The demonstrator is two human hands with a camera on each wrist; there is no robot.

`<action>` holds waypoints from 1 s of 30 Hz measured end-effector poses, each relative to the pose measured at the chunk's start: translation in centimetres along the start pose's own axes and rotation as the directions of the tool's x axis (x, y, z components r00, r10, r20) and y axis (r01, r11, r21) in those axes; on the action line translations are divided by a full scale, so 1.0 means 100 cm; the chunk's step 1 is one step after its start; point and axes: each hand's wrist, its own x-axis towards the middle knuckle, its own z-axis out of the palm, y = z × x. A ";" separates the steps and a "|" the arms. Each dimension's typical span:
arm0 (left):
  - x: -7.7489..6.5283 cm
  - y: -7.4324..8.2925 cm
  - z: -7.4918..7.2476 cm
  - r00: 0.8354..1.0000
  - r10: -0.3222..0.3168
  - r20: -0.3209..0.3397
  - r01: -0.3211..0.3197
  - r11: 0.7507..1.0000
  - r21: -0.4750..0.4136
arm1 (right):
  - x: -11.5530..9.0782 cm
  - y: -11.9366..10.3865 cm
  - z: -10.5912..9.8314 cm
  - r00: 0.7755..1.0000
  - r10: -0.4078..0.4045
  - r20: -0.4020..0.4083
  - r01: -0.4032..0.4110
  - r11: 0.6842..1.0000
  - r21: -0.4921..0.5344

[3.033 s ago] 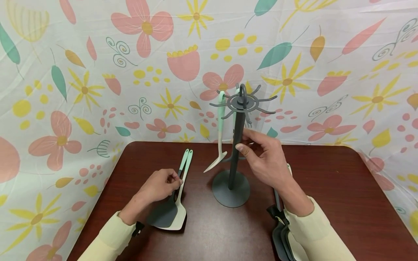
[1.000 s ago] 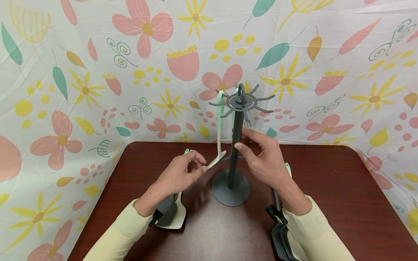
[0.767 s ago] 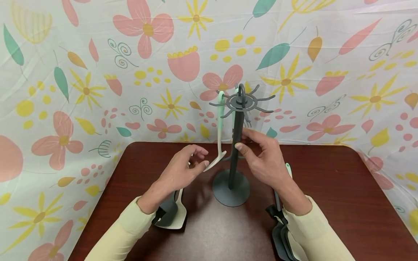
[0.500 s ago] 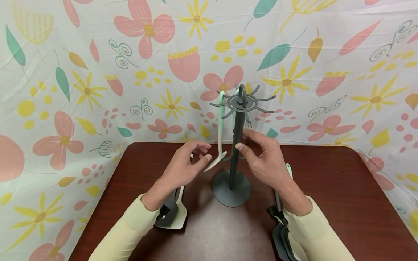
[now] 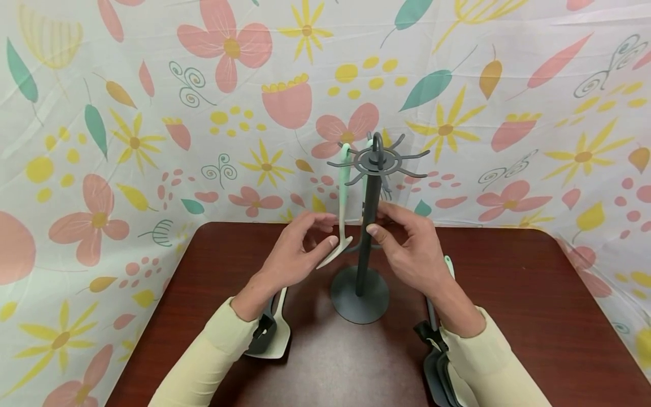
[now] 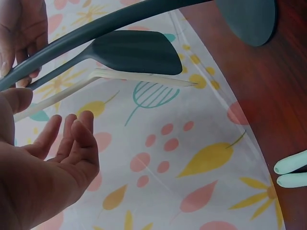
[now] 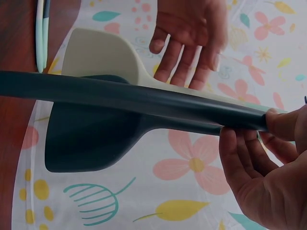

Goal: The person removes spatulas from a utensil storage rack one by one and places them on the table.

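Observation:
A dark grey utensil stand (image 5: 373,209) rises from a round base (image 5: 358,299). My right hand (image 5: 414,249) grips its pole between thumb and fingers. From the hooks on the left hangs a cream turner (image 5: 343,203) with a mint handle. A second, dark-bladed turner (image 7: 91,139) hangs behind the pole, largely hidden in the head view. My left hand (image 5: 292,254) is beside the cream turner's lower end, thumb and fingers parted. In the left wrist view its fingers (image 6: 84,139) are loosely bent and hold nothing; whether the thumb touches the turner I cannot tell.
A dark utensil and a cream turner (image 5: 280,336) lie on the brown table (image 5: 534,316) at left, partly under my left arm. Several dark and cream utensils (image 5: 437,379) lie at right, partly under my right forearm. A flower-print cloth (image 5: 203,141) hangs behind the table.
My left hand has moved from above the utensils lying at left, rightward and away from me, to the hanging cream turner. My right hand has kept its grip on the pole.

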 end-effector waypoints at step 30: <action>0.011 -0.003 0.012 0.999 -0.002 -0.037 -0.003 0.988 -0.157 | 0.000 -0.001 0.001 1.000 0.000 -0.007 0.000 1.000 0.016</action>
